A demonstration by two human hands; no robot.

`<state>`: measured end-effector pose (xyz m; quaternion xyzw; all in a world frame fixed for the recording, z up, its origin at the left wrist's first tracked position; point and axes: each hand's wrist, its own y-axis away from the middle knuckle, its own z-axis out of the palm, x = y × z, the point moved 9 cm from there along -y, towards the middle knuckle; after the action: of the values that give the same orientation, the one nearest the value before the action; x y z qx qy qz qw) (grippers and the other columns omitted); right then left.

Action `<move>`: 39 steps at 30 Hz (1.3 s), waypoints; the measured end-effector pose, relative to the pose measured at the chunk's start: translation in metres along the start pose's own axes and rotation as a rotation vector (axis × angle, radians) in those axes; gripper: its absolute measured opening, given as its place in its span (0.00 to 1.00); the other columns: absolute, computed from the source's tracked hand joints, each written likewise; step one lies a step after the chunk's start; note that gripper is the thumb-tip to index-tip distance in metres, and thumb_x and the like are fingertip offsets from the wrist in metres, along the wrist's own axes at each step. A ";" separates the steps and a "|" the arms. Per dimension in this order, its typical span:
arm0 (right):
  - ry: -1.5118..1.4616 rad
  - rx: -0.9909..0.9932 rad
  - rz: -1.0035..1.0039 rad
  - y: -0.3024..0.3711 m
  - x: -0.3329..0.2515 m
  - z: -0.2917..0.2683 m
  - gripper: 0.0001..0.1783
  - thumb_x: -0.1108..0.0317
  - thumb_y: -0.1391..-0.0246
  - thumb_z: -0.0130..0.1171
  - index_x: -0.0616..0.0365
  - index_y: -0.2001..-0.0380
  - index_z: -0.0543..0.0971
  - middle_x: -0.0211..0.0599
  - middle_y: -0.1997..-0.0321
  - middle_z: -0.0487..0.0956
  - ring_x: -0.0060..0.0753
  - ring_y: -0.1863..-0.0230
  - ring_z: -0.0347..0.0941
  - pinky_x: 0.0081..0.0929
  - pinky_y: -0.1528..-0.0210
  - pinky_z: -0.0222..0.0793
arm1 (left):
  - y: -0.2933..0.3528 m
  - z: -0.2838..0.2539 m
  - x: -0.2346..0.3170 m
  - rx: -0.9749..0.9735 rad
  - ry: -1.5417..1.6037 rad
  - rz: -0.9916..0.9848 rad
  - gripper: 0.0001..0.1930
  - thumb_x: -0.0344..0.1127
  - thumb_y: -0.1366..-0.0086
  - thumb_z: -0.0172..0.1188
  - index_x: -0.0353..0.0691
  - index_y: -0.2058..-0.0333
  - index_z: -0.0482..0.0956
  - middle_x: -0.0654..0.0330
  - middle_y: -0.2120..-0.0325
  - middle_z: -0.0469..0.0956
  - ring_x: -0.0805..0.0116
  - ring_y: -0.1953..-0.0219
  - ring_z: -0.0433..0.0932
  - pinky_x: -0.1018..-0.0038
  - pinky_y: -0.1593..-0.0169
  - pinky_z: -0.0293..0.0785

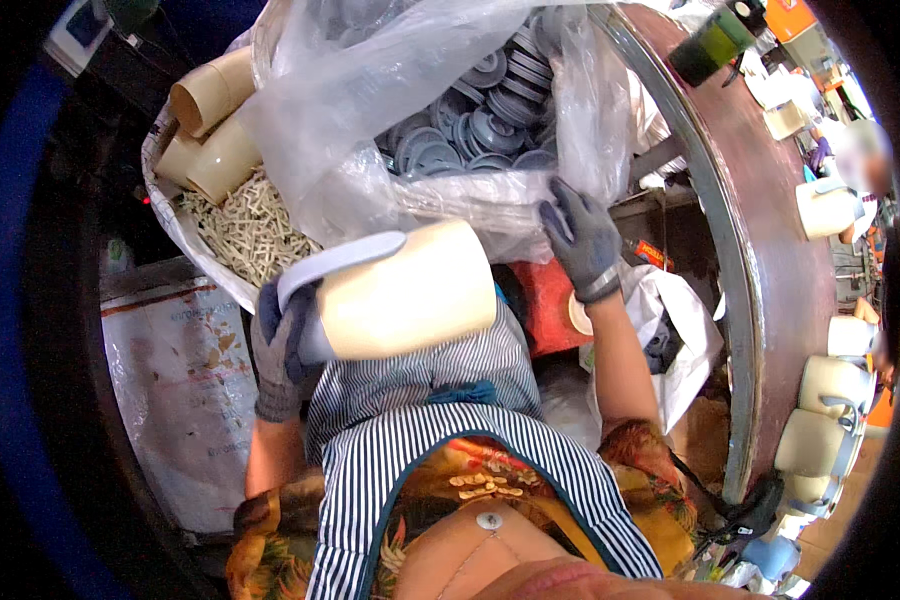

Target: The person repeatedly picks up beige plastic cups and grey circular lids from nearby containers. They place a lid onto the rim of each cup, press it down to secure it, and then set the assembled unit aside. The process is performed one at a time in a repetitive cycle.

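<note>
Across my lap lies a cream plastic jug (pixel 410 290), tipped on its side, with a long pale grey handle along its upper side. My left hand (pixel 282 335), in a grey glove, grips it at the grey end and handle; part of the fingers is hidden behind the handle. My right hand (pixel 580 240), gloved too, holds nothing, and its fingers are stretched apart. It hovers by the near edge of a clear plastic bag (pixel 470 205). Inside that bag is a heap of round grey lids (pixel 470 125).
Left of the bag, a white sack (pixel 160 185) holds cream cylinders (pixel 220 160) and many small pale pieces (pixel 245 225). A curved brown table (pixel 770 250) bears several cream jugs (pixel 810 440) on the right. Near my right forearm are a red object (pixel 545 300) and a white bag (pixel 685 320).
</note>
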<state>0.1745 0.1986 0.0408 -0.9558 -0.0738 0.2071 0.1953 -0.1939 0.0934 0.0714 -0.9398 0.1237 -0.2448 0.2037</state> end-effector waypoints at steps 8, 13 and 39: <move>0.360 -0.829 0.132 -0.061 0.060 0.206 0.39 0.31 0.44 0.40 0.48 0.43 0.74 0.44 0.37 0.71 0.54 0.37 0.66 0.48 0.36 0.60 | 0.013 0.058 -0.045 -0.077 1.152 -0.485 0.19 0.30 0.39 0.58 0.31 0.50 0.73 0.52 0.50 0.75 0.61 0.47 0.73 0.66 0.40 0.64; 0.450 -0.884 -0.100 0.064 0.030 0.159 0.21 0.47 0.43 0.45 0.42 0.61 0.84 0.40 0.58 0.84 0.49 0.55 0.79 0.54 0.46 0.66 | 0.002 0.057 -0.057 -0.121 1.069 -0.746 0.15 0.34 0.32 0.50 0.31 0.51 0.73 0.52 0.53 0.76 0.63 0.52 0.76 0.71 0.45 0.70; -0.996 0.002 0.283 -0.007 0.017 0.013 0.11 0.69 0.49 0.65 0.55 0.68 0.71 0.26 0.70 0.71 0.21 0.68 0.67 0.20 0.63 0.64 | -0.040 -0.001 -0.023 0.077 0.096 -0.041 0.21 0.41 0.29 0.51 0.33 0.45 0.70 0.50 0.49 0.76 0.58 0.46 0.74 0.63 0.43 0.70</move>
<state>0.1835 0.2135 0.0267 -0.7416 -0.0277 0.6616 0.1074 -0.2088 0.1364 0.0801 -0.9208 0.1045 -0.2983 0.2285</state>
